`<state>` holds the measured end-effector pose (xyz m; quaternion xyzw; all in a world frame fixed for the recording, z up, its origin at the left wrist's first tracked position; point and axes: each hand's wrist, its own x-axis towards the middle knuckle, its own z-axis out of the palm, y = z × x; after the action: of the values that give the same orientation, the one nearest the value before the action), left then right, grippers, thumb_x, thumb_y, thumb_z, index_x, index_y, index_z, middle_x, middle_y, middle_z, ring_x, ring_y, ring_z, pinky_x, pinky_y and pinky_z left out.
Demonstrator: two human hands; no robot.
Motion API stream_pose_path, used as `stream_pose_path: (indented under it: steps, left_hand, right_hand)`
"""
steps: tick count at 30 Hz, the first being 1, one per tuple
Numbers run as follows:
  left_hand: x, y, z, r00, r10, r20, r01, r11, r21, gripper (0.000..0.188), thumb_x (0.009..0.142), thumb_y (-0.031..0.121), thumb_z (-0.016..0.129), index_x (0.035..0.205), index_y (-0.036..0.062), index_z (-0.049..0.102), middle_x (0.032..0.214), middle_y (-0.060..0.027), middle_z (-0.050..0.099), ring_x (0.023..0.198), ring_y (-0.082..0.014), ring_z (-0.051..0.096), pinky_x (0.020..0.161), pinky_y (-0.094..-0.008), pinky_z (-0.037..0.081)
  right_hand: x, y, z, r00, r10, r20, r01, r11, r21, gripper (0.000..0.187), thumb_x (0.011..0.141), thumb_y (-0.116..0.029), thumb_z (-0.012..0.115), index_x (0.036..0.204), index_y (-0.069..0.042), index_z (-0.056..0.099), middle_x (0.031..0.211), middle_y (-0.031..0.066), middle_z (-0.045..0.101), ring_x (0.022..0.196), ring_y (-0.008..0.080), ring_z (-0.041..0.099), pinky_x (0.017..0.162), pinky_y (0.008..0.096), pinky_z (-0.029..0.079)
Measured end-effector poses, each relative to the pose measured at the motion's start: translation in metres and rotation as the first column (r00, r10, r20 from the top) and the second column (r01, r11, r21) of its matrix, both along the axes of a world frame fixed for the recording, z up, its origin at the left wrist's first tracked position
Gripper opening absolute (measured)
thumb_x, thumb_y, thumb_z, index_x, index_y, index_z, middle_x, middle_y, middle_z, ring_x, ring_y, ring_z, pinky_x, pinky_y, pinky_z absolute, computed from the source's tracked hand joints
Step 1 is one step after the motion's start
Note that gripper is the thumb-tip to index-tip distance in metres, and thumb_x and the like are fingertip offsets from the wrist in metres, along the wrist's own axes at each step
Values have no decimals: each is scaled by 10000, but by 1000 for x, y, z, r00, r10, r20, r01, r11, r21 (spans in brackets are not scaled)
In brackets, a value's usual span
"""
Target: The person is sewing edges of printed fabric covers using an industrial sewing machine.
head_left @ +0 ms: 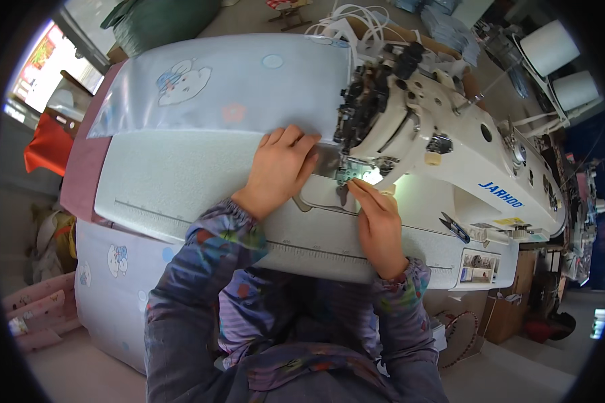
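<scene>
A pale grey-blue printed sheet (249, 87) with cartoon animal figures lies across the far side of the sewing machine bed (161, 174), its right end reaching the machine head. My left hand (275, 171) is bent over the sheet's near edge, fingers closed on it and thumb tucked toward the bed. At the lit needle area my right hand (381, 228) has its fingers together, the tips beside a small dark metal tab (343, 194). What those fingertips pinch, if anything, is hidden. The white sewing machine (450, 121) stands over them.
Black-handled thread snips (455, 227) lie on the bed to the right. Thread cones (549, 48) stand at the far right. More printed fabric (117, 289) hangs down at the left front. A green sack (161, 23) sits beyond the table.
</scene>
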<state>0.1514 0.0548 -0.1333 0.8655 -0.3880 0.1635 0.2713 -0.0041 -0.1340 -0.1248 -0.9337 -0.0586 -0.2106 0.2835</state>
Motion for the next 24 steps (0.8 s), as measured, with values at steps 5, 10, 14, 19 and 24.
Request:
stream_pose_path:
  steps: [5,10,14,19,24]
  left_hand:
    - [-28,21,21,932,307,192,-289,950,-117,540,839,177,713,1357,92,589,1357,-180,571,1285,-362,528,1108,-485,402]
    - [-182,122,-42,919,-50,391,169,947,-275,272,780,137,664,1045,134,726,978,-73,668,894,-214,672,732,-320,541]
    - [-213,253,-170,376,919,-119,-901,392,184,670,752,171,738,1382,65,539,1338,-247,565,1256,-382,545,1017,-518,445]
    - [-239,349,-245,256,962,98,-781,146,607,705,842,129,682,1503,117,438,1556,-214,412,1432,-371,408,1122,-508,390]
    - [-258,391,-255,324,881,-345,-865,423,268,479,902,131,651,1370,63,574,1394,-162,602,1173,-363,623,969,-355,523]
  right_hand:
    - [-1,0,-2,997,40,-64,-39,999,22,601,788,143,425,1336,-19,613,1314,212,626,1256,395,574,1091,452,434]
    - [1,6,-2,996,85,-27,-84,996,30,387,976,63,466,1329,16,618,1321,180,635,1233,304,605,1041,366,460]
    - [-1,10,0,996,61,-65,-61,998,8,368,993,43,479,1331,12,619,1330,178,629,1220,299,611,1022,349,465]
    - [-3,14,0,998,29,-58,-30,999,-22,356,1001,33,485,1330,13,619,1330,175,626,1218,297,612,1015,340,464]
    - [-2,16,0,997,20,-70,-22,999,-25,332,1014,13,489,1318,19,622,1336,161,627,1236,288,602,1042,334,446]
